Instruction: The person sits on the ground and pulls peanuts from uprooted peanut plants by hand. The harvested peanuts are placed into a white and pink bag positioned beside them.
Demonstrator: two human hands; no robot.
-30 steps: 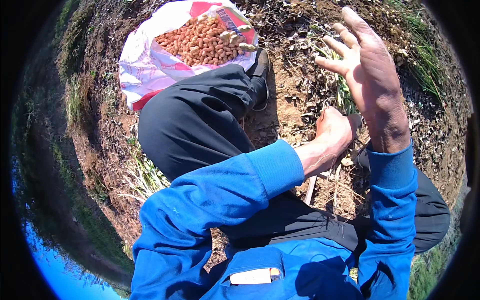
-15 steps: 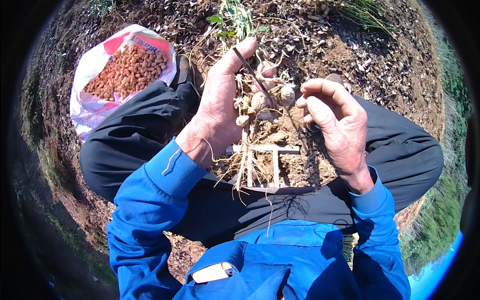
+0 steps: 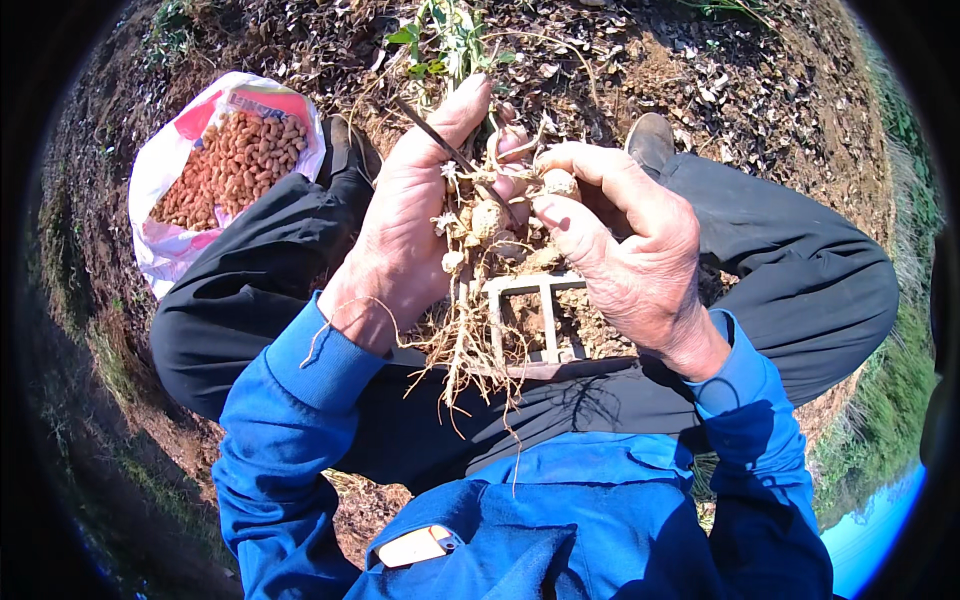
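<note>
Dry, leaf-strewn soil [image 3: 760, 90] all around, and the person sits right on it, legs spread. Up at chest height the peanut plant [image 3: 475, 250] hangs between both hands, above a small pale stool [image 3: 530, 310]. Left hand [image 3: 405, 240] is wrapped shut around the stems, thumb up, taking the whole weight. Right hand [image 3: 625, 260] pinches closed on one pod [image 3: 558, 183] at the plant's right edge, thumb and forefinger only. Light bundle, I'd say, wiry and limp, roots dangling, pods brittle on thin pegs, so grip the stem bunch, not the pods. Left of the plant, a white bag [image 3: 165, 170] sits open, full of reddish nuts [image 3: 235, 165].
</note>
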